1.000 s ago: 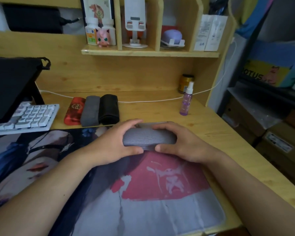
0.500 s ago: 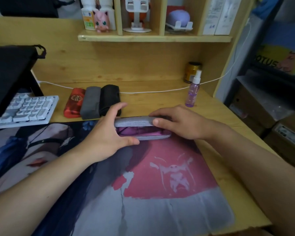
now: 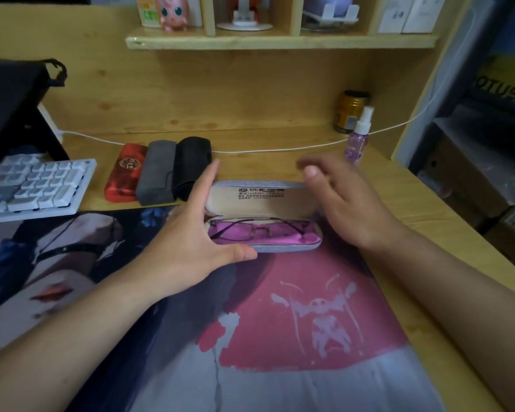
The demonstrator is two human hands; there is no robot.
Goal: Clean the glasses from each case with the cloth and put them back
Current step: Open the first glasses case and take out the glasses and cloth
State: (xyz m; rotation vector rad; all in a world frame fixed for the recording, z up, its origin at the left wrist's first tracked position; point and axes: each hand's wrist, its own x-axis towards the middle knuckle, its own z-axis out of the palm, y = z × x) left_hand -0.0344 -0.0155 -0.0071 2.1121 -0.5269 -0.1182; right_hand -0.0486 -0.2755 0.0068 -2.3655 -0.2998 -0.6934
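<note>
We note a white keyboard (image 3: 33,185) at left, a purple spray bottle (image 3: 358,137) beside a gold jar (image 3: 350,111), and a pink figurine (image 3: 174,11) on the shelf (image 3: 280,41).

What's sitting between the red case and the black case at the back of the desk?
A grey case lies between the red case and the black case, packed side by side, as the head view shows.

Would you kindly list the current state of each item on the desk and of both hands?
Grey case: open, lid up, on the desk mat.
Glasses: folded, lying inside on the pink cloth.
Red case: closed.
Dark grey case: closed.
Black case: closed.
Spray bottle: upright, capped.
Left hand: open, touching the grey case's left end.
Right hand: open, blurred, holding nothing.
</note>
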